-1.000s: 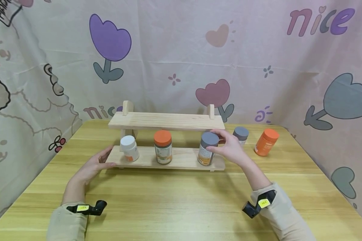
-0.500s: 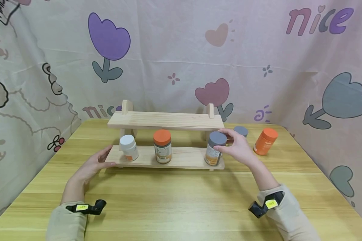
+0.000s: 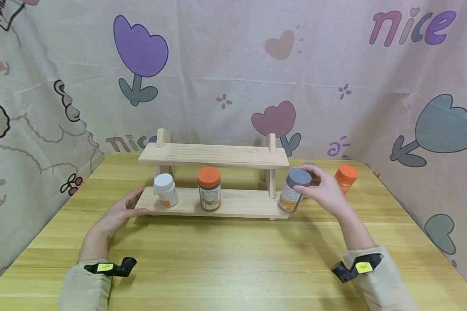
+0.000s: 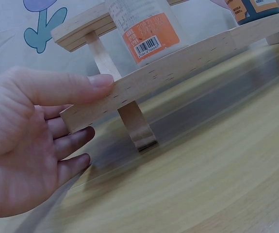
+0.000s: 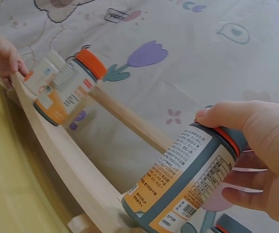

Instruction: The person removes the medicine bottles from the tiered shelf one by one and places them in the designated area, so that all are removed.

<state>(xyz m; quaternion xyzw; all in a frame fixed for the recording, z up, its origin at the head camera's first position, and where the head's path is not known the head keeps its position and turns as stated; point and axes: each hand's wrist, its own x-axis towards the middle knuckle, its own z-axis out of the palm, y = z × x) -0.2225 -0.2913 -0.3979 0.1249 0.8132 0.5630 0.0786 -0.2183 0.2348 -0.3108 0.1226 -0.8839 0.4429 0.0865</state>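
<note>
A grey-lidded bottle (image 3: 294,194) is gripped by the right hand (image 3: 324,190), while only the left wrist view shows the left hand's (image 4: 27,145) straight thumb pressed on the lower shelf's (image 4: 178,73) edge

Backdrop cloth (image 3: 233,65): "nice" in big pink/grey/purple letters top right (image 3: 412,26); smaller purple "nice", partly hidden behind the shelf, lower left (image 3: 126,142). Top-left corner: a boxed word, cut off, starts w/ "HA" (image 3: 0,11). White bottle (image 4: 146,29), left wrist view: barcode on orange label patch, digits too small to read. Grey-lid bottle (image 5: 188,179), right wrist view: barcode + dense fine print, illegible. Yellow wrist tags (image 3: 103,268): markings too small.
</note>
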